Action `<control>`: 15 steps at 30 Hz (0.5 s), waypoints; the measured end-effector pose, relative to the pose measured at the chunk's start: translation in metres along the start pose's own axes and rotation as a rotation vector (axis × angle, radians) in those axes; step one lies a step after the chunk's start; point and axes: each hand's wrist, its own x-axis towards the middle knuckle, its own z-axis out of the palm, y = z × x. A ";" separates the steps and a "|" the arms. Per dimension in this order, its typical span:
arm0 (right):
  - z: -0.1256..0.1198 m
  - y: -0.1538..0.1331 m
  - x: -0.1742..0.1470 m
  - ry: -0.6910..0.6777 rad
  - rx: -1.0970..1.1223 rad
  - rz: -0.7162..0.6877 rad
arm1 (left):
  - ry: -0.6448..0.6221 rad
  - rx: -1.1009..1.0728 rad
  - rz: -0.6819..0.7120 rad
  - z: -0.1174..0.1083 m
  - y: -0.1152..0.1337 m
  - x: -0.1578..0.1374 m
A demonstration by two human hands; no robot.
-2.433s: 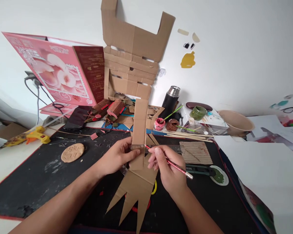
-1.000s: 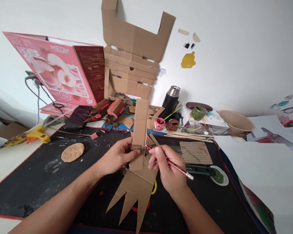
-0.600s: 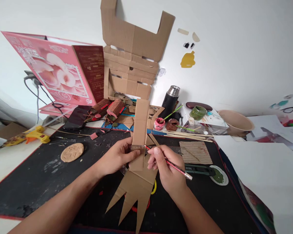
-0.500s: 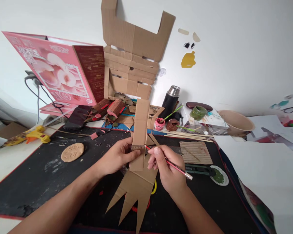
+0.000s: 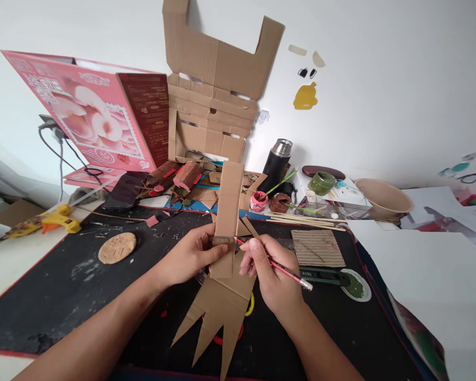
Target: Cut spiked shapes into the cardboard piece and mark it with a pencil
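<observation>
My left hand (image 5: 196, 248) is closed on an upright cardboard strip (image 5: 229, 201), its thumb pressing a short see-through ruler-like piece (image 5: 222, 239) across the strip. My right hand (image 5: 272, 270) grips a red pencil (image 5: 287, 272) with a white eraser end. The pencil's tip meets the strip's right edge, level with the clear piece. Below the strip, a cardboard piece cut into long points (image 5: 218, 307) lies over the black mat. A yellow ring (image 5: 250, 305) and something red (image 5: 219, 338) show partly from under it.
On the black mat (image 5: 63, 296) are a tan clay disc (image 5: 117, 248), corrugated cardboard (image 5: 318, 248), a cutter (image 5: 325, 275) and a dish of green paint (image 5: 356, 286). A yellow glue gun (image 5: 61, 218) lies left. Paint jars (image 5: 259, 201) and a black flask (image 5: 276, 166) stand behind; white paper (image 5: 424, 264) lies right.
Almost nothing differs. The view has shifted very slightly; both hands, the strip and the pencil keep the same positions relative to each other.
</observation>
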 end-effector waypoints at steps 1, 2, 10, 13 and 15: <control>0.000 0.000 0.000 -0.002 -0.001 0.000 | -0.004 -0.003 0.001 0.000 0.000 0.000; 0.000 0.000 0.000 -0.003 0.000 0.000 | -0.007 -0.007 0.000 0.000 0.000 0.000; 0.001 0.001 -0.001 0.031 0.019 0.003 | 0.003 -0.026 -0.008 -0.003 -0.005 0.001; 0.001 0.002 -0.001 0.033 0.022 0.004 | 0.003 -0.028 -0.006 -0.003 -0.006 0.001; 0.002 0.002 -0.001 0.026 0.015 -0.005 | 0.006 -0.026 -0.006 -0.003 -0.005 0.001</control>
